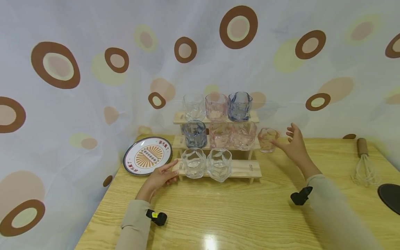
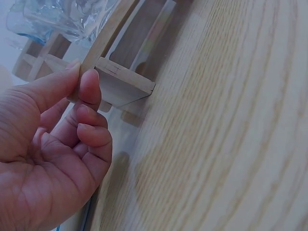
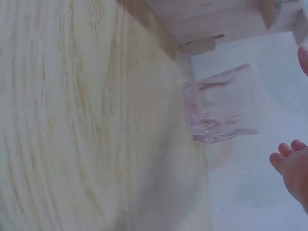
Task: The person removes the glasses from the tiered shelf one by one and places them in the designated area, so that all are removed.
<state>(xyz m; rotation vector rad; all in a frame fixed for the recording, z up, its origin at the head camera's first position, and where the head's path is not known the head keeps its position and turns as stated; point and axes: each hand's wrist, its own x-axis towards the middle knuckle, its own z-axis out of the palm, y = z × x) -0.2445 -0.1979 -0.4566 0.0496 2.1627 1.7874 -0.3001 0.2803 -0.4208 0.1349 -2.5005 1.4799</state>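
Observation:
My left hand [image 1: 158,177] pinches the left end of the lowest step of a wooden tiered rack [image 1: 243,168] between thumb and forefinger; the wrist view shows its other fingers curled below the board [image 2: 91,53]. Two clear glasses [image 1: 194,165] stand on that step. The middle step holds a blue glass [image 1: 195,135] and two pink ones [image 1: 220,135]. A clear, a pink and a blue glass [image 1: 240,106] line the top. Another pink glass [image 1: 267,139] stands right of the rack, on the table [image 3: 120,120]. My right hand [image 1: 295,147] is beside it, fingers spread and apart from it in the wrist view.
A patterned plate [image 1: 162,156] leans at the left of the rack. On the far right lie a whisk [image 1: 364,163] with a wooden handle and a black round object [image 1: 390,198], partly out of view. A spotted cloth [image 1: 200,76] hangs behind the table.

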